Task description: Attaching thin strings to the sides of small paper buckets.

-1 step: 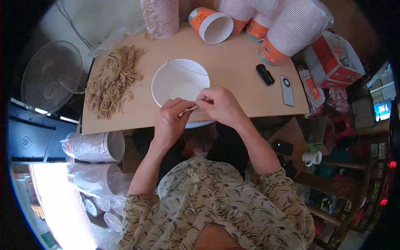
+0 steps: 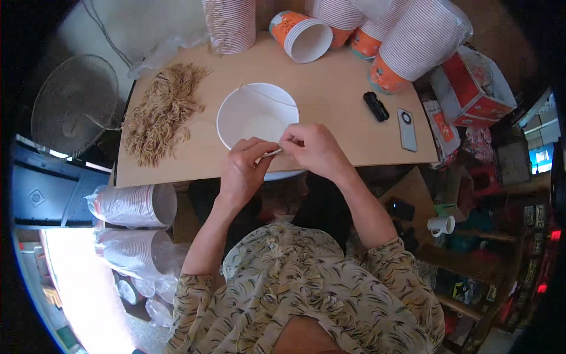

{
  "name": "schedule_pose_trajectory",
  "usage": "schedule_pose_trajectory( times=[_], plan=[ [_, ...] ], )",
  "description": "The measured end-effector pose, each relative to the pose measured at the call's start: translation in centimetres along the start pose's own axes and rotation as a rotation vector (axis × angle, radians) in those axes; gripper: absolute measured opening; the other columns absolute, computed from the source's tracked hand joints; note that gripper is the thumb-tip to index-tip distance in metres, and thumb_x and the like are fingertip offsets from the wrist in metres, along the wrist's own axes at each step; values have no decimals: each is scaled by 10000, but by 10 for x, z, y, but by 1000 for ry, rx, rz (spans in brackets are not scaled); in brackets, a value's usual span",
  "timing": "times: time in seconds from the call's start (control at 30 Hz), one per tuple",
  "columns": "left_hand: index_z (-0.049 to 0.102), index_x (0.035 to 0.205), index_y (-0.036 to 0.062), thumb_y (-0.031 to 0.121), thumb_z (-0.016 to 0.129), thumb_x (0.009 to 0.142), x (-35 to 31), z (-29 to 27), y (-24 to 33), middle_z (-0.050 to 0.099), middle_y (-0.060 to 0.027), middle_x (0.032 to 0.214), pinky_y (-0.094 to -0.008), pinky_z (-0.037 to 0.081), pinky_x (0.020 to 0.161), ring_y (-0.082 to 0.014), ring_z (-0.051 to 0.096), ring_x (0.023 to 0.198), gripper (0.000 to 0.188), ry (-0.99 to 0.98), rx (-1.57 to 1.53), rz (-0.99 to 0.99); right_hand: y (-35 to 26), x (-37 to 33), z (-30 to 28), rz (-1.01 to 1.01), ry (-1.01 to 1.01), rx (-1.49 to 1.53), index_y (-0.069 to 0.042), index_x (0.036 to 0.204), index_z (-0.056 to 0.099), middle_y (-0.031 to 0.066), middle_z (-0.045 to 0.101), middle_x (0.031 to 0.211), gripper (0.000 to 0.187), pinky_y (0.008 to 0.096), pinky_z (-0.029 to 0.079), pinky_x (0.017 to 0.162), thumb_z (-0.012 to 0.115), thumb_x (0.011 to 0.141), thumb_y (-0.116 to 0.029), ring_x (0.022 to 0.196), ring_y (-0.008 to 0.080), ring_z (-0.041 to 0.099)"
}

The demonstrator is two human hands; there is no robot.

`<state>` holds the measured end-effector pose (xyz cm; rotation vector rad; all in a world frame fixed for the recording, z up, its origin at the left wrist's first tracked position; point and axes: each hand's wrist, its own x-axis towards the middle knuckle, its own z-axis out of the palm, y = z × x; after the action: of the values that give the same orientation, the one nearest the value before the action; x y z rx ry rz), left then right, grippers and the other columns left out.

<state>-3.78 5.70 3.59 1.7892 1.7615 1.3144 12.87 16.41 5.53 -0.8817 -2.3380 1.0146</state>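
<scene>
A white paper bucket (image 2: 253, 112) is at the table's near edge, mouth toward me, a thin tan cord (image 2: 268, 94) lying across its inside. My left hand (image 2: 243, 165) is closed at the near rim, with a white edge pinched between thumb and fingers. Touching it at the fingertips, my right hand (image 2: 312, 147) is closed in a pinch at the same rim. Whatever its fingers hold is hidden or too small to name. Left of the bucket lies a loose heap of tan cords (image 2: 162, 115).
Orange paper buckets (image 2: 300, 36) and tall wrapped stacks (image 2: 427, 38) line the table's far side. A phone (image 2: 407, 130) and a black object (image 2: 375, 106) lie at the right. A fan (image 2: 73, 109) stands left; wrapped bucket stacks (image 2: 132, 253) sit below it. A white mug (image 2: 441, 225) is lower right.
The whole view has shifted slightly. Both hands keep their pinch at the bucket's near rim.
</scene>
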Motion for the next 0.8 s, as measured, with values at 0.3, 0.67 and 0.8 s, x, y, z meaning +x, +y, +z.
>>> schedule_pose_trajectory(
  times=[0.3,0.67,0.8],
  plan=[
    [739,935,94,114,726,808,0,0,-18,714,-126,898,-429,540,746,-326,687,863,129,30,123,29,-3,-5,28,-143,263,-262,-81,870,585,198,628,733,117,526,495,604,589,938,-177,721,417,647],
    [750,894,145,219,782,779,-12,-6,-11,721,-55,882,-428,556,739,-290,692,879,141,32,294,-32,-33,-15,7,114,214,297,4,998,604,-13,529,727,195,202,381,532,539,1049,-172,603,44,458],
    [754,892,147,234,786,781,-8,-8,-11,724,-55,893,-426,555,742,-293,693,880,145,-4,338,-70,-19,-14,4,67,153,332,8,1003,625,-17,555,752,184,200,381,537,572,1034,-165,620,41,468]
  ],
)
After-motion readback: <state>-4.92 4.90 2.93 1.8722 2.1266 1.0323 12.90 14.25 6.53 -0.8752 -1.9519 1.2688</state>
